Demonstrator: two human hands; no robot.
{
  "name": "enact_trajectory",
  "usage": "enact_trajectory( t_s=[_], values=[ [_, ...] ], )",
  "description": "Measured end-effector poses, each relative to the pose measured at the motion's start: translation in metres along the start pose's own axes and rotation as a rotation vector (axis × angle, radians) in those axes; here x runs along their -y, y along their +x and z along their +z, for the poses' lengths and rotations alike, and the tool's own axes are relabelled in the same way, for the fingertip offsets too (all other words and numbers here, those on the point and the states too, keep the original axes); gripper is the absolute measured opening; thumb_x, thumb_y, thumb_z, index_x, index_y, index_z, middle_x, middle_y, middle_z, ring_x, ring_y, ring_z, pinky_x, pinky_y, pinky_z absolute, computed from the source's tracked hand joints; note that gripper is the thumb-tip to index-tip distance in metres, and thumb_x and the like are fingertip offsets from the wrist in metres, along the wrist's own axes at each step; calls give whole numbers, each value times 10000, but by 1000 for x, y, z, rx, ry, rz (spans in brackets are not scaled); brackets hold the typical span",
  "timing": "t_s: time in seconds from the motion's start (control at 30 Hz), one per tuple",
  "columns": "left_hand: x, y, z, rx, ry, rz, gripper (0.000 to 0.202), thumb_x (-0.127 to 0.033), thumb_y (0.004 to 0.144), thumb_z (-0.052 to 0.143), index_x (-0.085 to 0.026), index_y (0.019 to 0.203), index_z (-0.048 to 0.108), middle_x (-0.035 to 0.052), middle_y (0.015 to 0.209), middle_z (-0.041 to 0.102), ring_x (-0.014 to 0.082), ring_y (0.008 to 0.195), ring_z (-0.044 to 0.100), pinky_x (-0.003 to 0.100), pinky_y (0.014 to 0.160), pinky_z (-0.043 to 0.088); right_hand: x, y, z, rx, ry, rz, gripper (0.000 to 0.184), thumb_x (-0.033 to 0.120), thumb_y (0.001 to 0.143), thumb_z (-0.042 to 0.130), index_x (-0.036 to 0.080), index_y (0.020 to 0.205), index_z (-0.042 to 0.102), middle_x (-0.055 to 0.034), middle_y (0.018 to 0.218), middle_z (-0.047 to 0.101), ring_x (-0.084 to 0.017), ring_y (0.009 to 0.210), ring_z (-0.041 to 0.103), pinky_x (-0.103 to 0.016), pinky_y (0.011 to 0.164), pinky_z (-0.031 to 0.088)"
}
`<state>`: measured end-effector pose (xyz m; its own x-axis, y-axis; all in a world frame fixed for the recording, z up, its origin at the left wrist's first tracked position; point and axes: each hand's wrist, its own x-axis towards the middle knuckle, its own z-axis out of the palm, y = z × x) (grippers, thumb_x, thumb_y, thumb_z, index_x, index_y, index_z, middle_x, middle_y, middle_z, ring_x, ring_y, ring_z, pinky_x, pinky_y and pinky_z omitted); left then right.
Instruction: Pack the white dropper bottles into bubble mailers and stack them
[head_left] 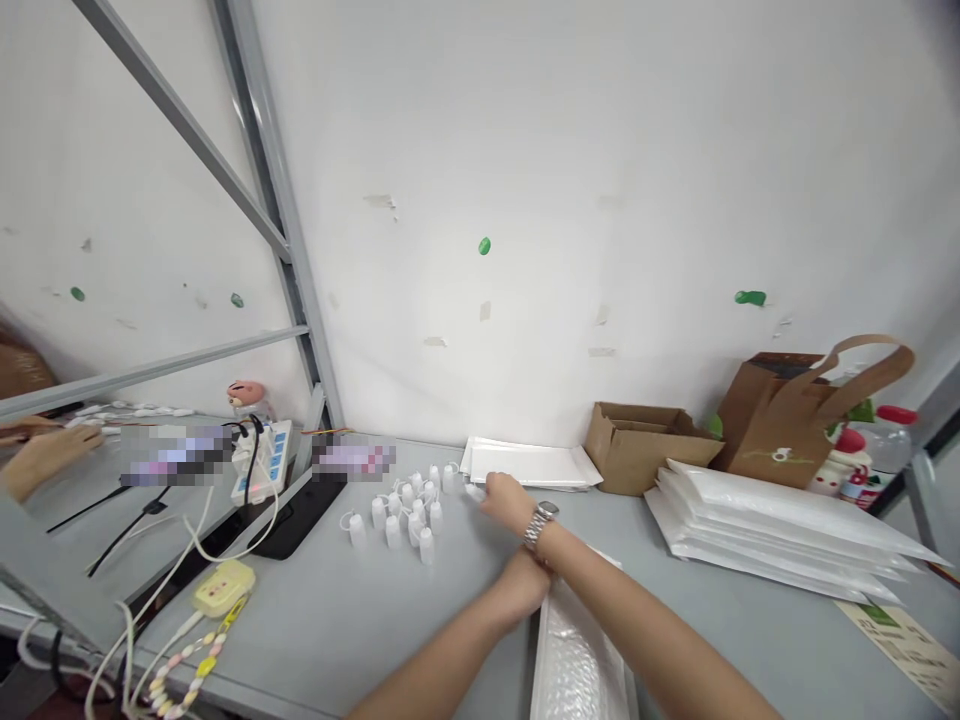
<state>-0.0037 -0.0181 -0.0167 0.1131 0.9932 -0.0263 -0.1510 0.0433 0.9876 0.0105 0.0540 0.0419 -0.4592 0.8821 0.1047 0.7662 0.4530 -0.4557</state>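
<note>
My right hand [504, 497], with a metal watch on the wrist, reaches across the grey table [360, 620] to the right edge of a cluster of several small white capped pieces [409, 505]. Its fingers are curled and pinch one small white piece [474, 491]. My left hand [523, 588] lies under my right forearm at the top end of a clear bubble mailer [577, 655] that lies flat in front of me. The right wrist hides its fingers.
A flat stack of white sheets [525, 463] lies by the wall, then an open cardboard box [637, 445], a brown paper bag [787, 420] and piled white mailers [765, 530]. A power strip [262, 460] with cables is left. Another person's hand [45, 455] works far left.
</note>
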Motion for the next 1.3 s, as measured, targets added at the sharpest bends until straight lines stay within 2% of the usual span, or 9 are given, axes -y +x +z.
enact_trajectory(
  t_s=[0.1, 0.2, 0.3, 0.43, 0.57, 0.9, 1.0, 1.17, 1.3],
  values=[
    [-6, -1, 2, 13, 7, -53, 341, -294, 638, 688, -147, 940, 631, 95, 969, 676, 281, 950, 574, 368, 839, 406, -22, -22, -30, -82, 146, -53, 398, 215, 787, 504, 171, 1179, 452, -39, 865, 620, -137, 700, 599, -252, 643, 452],
    [-6, 1, 3, -16, -9, -94, 375, -361, 616, 684, -121, 897, 627, 105, 901, 682, 272, 884, 600, 354, 794, 416, -57, -51, -49, -263, 577, -98, 610, 334, 815, 475, 244, 1349, 195, 27, 811, 519, -93, 530, 533, -251, 543, 464],
    [-2, 6, 2, 4, -50, -90, 454, -428, 566, 706, -111, 882, 630, 100, 834, 686, 264, 807, 618, 344, 743, 427, -90, -78, -51, -318, 749, -43, 658, 414, 798, 504, 256, 1349, 182, 56, 733, 442, -95, 484, 505, -257, 486, 455],
    [-4, 8, 1, 28, -69, -84, 488, -480, 545, 714, -112, 858, 644, 92, 814, 686, 250, 771, 618, 330, 722, 428, -112, -99, -42, -429, 827, 39, 566, 448, 787, 526, 194, 1247, 317, 60, 624, 447, -145, 556, 543, -290, 560, 465],
    [-13, 3, 1, 80, -64, -73, 475, -502, 585, 690, -111, 855, 666, 81, 795, 684, 233, 759, 611, 308, 723, 418, -113, -102, -34, -501, 743, 41, 434, 430, 768, 557, 190, 1109, 440, 34, 651, 490, -154, 613, 541, -293, 616, 456],
    [-18, 1, -1, -17, -99, -63, 505, -552, 603, 656, -100, 829, 670, 36, 667, 642, 160, 623, 537, 248, 605, 368, -105, -104, -28, -232, 714, 146, 362, 482, 799, 461, 181, 920, 621, -5, 643, 587, -173, 638, 548, -291, 611, 429],
    [-17, 1, -1, -72, -111, -58, 513, -564, 605, 650, -105, 834, 665, 34, 659, 639, 169, 635, 543, 255, 613, 377, -98, -106, -30, -266, 623, 89, 350, 477, 803, 464, 197, 836, 673, -48, 772, 644, -205, 748, 558, -331, 708, 433],
    [-13, 5, -3, -128, -144, -56, 529, -591, 571, 655, -115, 802, 655, 37, 658, 640, 184, 652, 561, 267, 617, 390, -95, -108, -26, -307, 442, 24, 450, 502, 832, 419, 201, 585, 646, -49, 653, 577, -204, 698, 520, -343, 690, 422],
    [-8, 8, -4, -142, -128, -81, 537, -608, 565, 640, -120, 790, 644, 41, 647, 636, 198, 642, 569, 287, 627, 398, -96, -103, -23, -421, 356, -59, 366, 454, 849, 430, 217, 752, 691, -77, 844, 581, -222, 840, 523, -383, 801, 415]
  ],
)
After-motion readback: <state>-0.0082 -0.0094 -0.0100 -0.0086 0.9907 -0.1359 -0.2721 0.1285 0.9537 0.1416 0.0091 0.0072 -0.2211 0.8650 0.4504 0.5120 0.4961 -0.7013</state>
